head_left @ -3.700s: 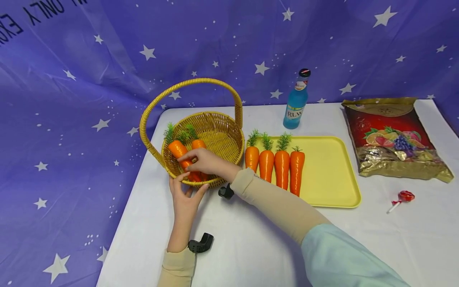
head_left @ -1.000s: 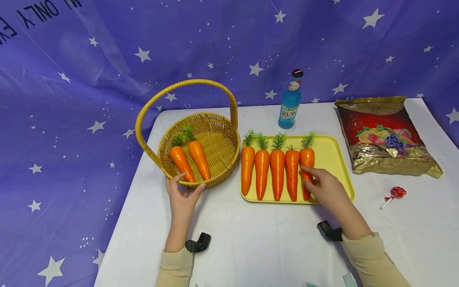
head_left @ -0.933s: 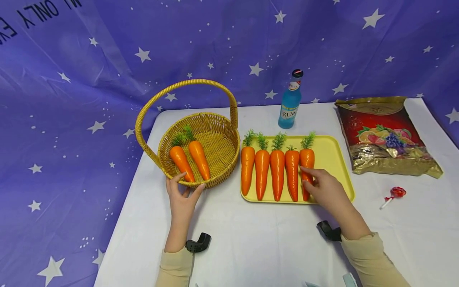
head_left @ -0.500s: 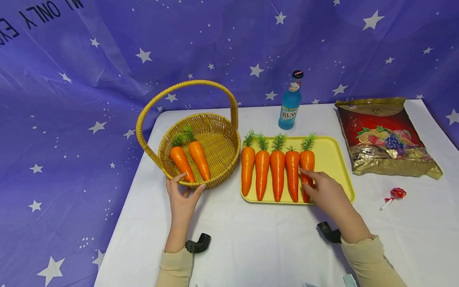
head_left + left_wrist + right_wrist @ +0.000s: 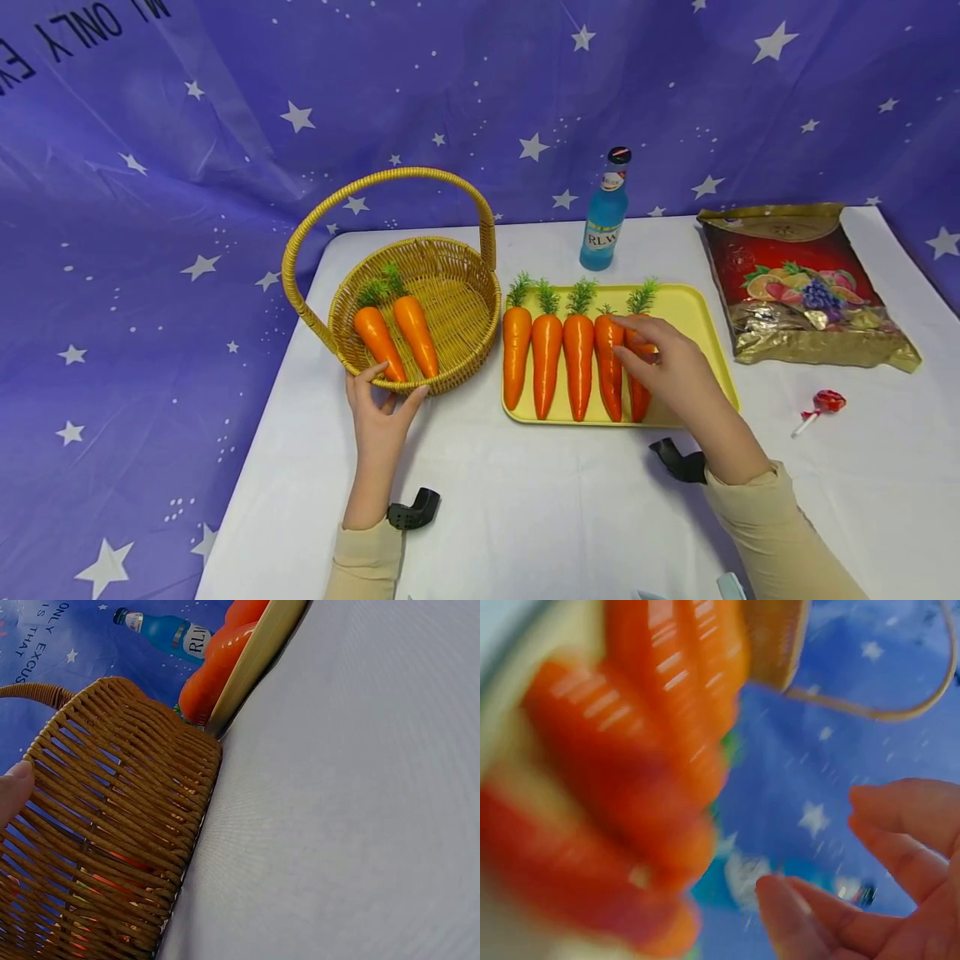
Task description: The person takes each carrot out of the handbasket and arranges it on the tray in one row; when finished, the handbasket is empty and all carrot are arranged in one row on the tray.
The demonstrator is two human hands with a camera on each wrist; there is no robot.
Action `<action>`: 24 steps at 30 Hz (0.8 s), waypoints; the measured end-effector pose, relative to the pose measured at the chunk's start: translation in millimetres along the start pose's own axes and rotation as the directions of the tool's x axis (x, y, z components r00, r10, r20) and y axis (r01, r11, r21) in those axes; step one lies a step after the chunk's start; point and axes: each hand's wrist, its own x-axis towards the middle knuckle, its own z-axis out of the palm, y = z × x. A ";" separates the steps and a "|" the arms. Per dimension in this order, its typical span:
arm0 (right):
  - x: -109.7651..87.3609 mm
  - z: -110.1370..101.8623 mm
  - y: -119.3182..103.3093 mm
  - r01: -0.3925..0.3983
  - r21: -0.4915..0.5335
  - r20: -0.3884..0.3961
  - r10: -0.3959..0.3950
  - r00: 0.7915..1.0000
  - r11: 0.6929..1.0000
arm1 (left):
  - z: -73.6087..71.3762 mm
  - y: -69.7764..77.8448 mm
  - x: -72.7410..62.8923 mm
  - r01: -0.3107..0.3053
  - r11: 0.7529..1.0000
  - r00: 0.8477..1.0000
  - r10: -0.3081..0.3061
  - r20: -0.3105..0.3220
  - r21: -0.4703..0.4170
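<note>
My left hand [image 5: 380, 421] grips the near rim of the yellow wicker basket [image 5: 468, 362]. In the left wrist view the thumb [image 5: 16, 789] lies against the weave. Two toy carrots with green tops, a left carrot [image 5: 378, 342] and a right carrot [image 5: 416, 333], lie inside the basket. A row of several carrots [image 5: 547, 367] lies side by side on the yellow tray [image 5: 693, 312]. Over the rightmost carrot [image 5: 640, 400], partly covering it, hovers my right hand [image 5: 675, 367]. Its thumb and fingers are spread and hold nothing; the right wrist view shows them apart from the carrots.
A blue bottle [image 5: 603, 221] stands upright behind the tray. To the right lie a red and gold bag [image 5: 806, 287] and a red lollipop [image 5: 827, 402]. The tall basket handle [image 5: 405, 173] arches over the basket. A starry purple cloth [image 5: 225, 167] hangs behind the white table.
My right hand went from the carrots in the basket to the tray, where one more carrot now lies at the row's right end. It has just lifted off that carrot. The left hand stayed.
</note>
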 end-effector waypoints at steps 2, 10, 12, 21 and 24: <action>10.0 5.3 -10.8 0.025 0.105 0.040 -0.029 0.999 0.994 | -0.4 -0.1 0.1 0.000 1.000 1.000 0.000 -0.002 0.003; 49.4 41.6 -57.2 0.016 0.366 0.224 -0.105 0.969 0.930 | -1.4 -3.2 0.5 -0.019 1.000 1.000 0.019 -0.014 0.014; 59.1 53.5 -67.6 0.037 0.405 0.252 -0.151 0.956 0.914 | -1.7 -3.1 0.3 -0.020 1.000 1.000 0.020 -0.015 0.013; 100.8 105.4 -104.0 0.061 0.422 0.406 -0.249 0.879 0.905 | -0.8 1.3 -0.7 -0.013 1.000 1.000 0.013 -0.023 0.018; 113.2 119.2 -110.3 0.029 0.391 0.457 -0.222 0.861 0.920 | 0.4 1.5 -0.5 -0.010 1.000 1.000 0.011 -0.018 0.020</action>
